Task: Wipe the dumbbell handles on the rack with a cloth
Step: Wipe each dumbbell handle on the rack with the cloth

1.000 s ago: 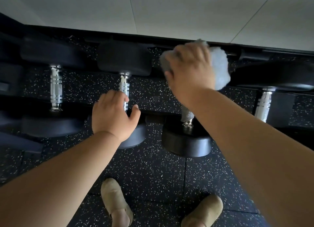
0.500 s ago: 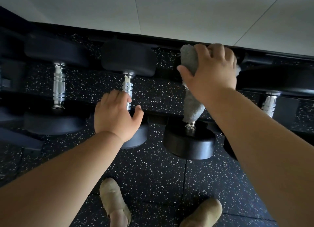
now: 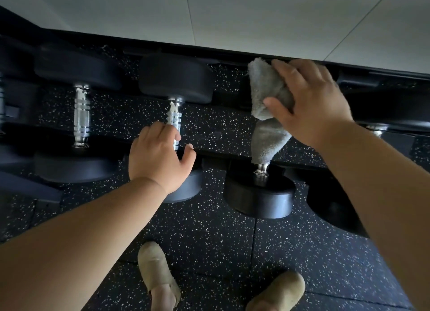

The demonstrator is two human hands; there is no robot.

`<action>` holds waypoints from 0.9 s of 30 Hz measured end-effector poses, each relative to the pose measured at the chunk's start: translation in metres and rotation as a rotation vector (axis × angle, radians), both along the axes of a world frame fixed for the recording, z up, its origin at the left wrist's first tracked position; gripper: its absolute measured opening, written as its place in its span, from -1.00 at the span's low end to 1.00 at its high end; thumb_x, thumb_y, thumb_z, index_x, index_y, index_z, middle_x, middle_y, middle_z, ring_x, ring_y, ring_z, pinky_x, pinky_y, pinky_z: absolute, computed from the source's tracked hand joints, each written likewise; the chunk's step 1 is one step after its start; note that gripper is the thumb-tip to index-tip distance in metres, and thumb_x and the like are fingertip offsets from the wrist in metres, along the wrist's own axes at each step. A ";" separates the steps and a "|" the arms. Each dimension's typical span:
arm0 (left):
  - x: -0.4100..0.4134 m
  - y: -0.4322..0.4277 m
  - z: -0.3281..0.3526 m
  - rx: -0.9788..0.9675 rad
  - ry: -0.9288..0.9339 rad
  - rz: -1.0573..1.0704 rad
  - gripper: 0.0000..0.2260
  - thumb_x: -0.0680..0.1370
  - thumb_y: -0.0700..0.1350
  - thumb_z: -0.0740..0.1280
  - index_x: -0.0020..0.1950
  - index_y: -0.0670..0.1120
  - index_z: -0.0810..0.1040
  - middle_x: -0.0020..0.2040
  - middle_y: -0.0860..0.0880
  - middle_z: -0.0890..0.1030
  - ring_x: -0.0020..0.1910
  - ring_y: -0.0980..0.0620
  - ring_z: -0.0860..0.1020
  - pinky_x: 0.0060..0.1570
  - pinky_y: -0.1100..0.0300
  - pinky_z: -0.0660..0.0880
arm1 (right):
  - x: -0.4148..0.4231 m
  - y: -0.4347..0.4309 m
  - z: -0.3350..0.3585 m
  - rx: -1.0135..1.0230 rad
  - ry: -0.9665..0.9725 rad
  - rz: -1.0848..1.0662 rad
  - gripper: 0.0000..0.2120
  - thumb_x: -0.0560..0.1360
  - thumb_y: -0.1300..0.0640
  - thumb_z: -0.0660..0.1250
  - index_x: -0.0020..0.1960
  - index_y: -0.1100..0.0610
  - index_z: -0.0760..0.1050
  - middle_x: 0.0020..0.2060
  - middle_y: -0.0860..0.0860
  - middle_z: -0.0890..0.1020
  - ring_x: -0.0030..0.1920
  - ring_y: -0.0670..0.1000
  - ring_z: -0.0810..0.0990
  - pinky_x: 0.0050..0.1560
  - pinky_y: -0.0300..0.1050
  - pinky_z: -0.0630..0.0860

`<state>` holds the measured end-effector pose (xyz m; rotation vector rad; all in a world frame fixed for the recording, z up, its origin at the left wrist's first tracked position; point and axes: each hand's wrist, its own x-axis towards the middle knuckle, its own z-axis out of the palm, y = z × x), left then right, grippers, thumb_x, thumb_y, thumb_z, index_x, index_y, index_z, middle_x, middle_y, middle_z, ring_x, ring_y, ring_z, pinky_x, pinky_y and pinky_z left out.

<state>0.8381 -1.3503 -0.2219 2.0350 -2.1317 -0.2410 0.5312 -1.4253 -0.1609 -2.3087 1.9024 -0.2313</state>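
Black dumbbells with knurled chrome handles lie in a row on a low black rack [image 3: 302, 61]. My right hand [image 3: 311, 103] grips a grey fluffy cloth [image 3: 267, 94] that is wrapped over the handle of the third dumbbell [image 3: 260, 199]; only the handle's near end shows under the cloth. My left hand [image 3: 158, 157] rests on the near end of the second dumbbell's handle [image 3: 174, 120], fingers curled round it. The leftmost dumbbell handle [image 3: 81, 117] is bare.
A white wall [image 3: 209, 13] rises right behind the rack. Black speckled rubber flooring [image 3: 209, 236] runs underneath. My two tan shoes [image 3: 158, 280] stand close in front. Another dumbbell head [image 3: 335, 213] sits low on the right, partly behind my right forearm.
My right hand has turned on the third handle, bringing the cloth round to its left side and down along the handle. My left hand has stayed on the second handle.
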 end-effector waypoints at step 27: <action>0.000 -0.001 0.003 0.020 0.011 -0.063 -0.69 0.49 0.15 0.22 -0.06 -0.08 0.54 -0.09 -0.03 0.51 -0.09 -0.14 0.47 -0.13 0.01 0.42 | 0.055 -0.028 -0.011 -0.154 0.242 0.146 -0.54 0.58 -0.22 0.20 0.17 0.11 0.62 -0.01 0.14 0.61 0.04 0.24 0.56 0.10 0.10 0.47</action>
